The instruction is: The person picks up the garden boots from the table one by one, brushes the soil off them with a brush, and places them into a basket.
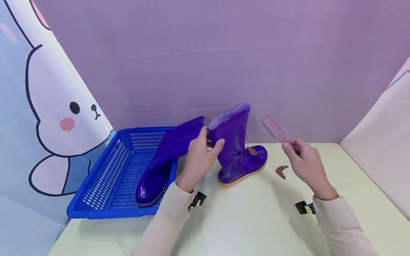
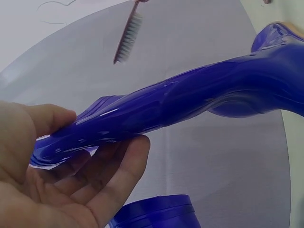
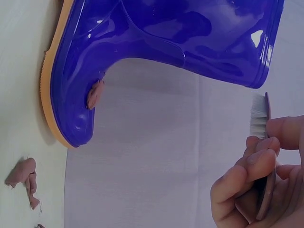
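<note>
A purple rain boot (image 1: 234,145) with a tan sole stands on the table, toe to the right. My left hand (image 1: 201,156) grips the back of its shaft near the top, thumb and fingers on either side in the left wrist view. A lump of brown, clay-like stuff (image 3: 96,94) sticks to the boot's toe. To the right of the boot, my right hand (image 1: 305,165) holds a pink brush (image 1: 273,128) by its handle, off the table. Its pale bristles (image 3: 259,116) show in the right wrist view, apart from the boot.
At the left is a blue plastic basket (image 1: 96,214), with a second purple boot (image 1: 152,181) leaning over its right side. Brown pieces (image 1: 281,171) lie on the table (image 1: 250,220) right of the standing boot. A purple cloth (image 1: 224,71) hangs behind.
</note>
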A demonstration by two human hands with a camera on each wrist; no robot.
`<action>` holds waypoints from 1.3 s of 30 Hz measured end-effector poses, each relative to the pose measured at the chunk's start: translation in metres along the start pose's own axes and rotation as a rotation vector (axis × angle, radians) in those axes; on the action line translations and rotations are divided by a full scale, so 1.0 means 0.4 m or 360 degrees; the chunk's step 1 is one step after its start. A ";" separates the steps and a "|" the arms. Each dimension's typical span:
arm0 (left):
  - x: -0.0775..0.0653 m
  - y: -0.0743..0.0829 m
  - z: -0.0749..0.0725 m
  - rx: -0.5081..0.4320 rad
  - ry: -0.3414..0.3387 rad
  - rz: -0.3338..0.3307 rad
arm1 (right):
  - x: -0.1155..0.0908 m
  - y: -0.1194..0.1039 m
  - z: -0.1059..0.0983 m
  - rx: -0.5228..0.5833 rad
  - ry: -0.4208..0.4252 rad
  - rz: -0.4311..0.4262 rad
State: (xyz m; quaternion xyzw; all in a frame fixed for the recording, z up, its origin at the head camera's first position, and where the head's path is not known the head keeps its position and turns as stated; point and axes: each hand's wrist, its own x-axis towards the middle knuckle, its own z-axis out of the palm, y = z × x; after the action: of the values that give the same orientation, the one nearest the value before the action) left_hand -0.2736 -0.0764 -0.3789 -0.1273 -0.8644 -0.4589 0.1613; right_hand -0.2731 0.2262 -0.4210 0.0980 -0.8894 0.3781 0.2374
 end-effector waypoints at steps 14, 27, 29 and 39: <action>-0.012 -0.004 0.046 0.0270 -0.0040 -0.0004 | 0.003 0.023 -0.005 -0.0111 -0.0224 0.0175; -0.001 -0.024 0.022 0.0272 0.0062 0.0159 | 0.003 0.038 0.034 -0.0143 -0.0646 0.0191; -0.001 -0.024 0.017 0.0272 0.0054 0.0170 | 0.000 0.038 0.047 -0.0152 -0.0668 0.0174; -0.006 -0.011 0.008 0.0174 0.0015 0.0136 | -0.021 0.044 0.118 -0.0250 -0.0742 0.0131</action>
State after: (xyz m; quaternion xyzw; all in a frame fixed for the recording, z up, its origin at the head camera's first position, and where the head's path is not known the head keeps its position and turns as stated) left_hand -0.2735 -0.0762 -0.3850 -0.1529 -0.8813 -0.4042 0.1913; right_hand -0.2886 0.2045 -0.4647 0.1276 -0.9500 0.2844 0.0172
